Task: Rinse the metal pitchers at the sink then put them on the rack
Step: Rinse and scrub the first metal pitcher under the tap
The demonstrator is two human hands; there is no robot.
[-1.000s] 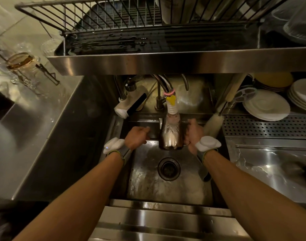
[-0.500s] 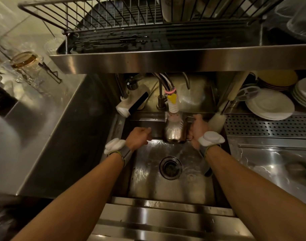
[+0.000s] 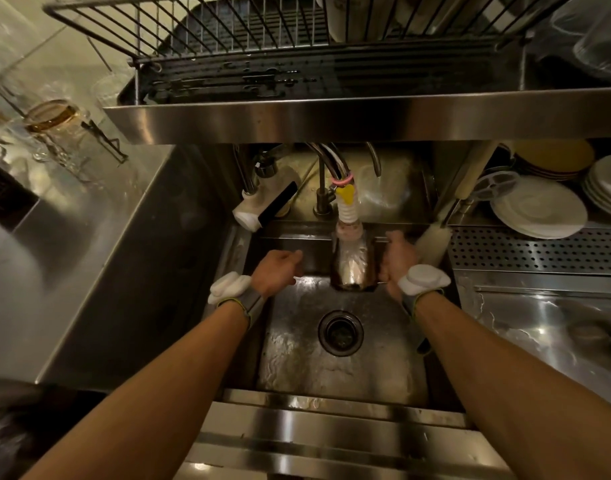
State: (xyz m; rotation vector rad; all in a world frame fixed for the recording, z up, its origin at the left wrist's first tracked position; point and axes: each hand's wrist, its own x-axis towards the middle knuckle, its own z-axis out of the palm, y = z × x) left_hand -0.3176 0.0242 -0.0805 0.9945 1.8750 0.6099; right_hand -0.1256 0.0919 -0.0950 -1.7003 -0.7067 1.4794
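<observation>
A metal pitcher (image 3: 352,268) stands upright under the faucet's white ribbed nozzle (image 3: 347,211), and water runs into it. My right hand (image 3: 396,259) grips the pitcher at its right side. My left hand (image 3: 278,271) hovers to the left of the pitcher, apart from it, with curled fingers and nothing visible in them. Both are over the back of the steel sink (image 3: 297,362), whose floor is wet around the drain (image 3: 340,332). The wire dish rack (image 3: 228,32) sits on the shelf above the sink.
A steel shelf edge (image 3: 332,119) overhangs the faucet. White plates (image 3: 539,211) are stacked at the right behind a perforated drain board (image 3: 539,251). A white brush (image 3: 432,240) leans by my right hand. Glassware (image 3: 51,119) stands on the left counter.
The pitcher and both hands stay nearly in place under the running faucet. Water has spread and ripples across the sink floor.
</observation>
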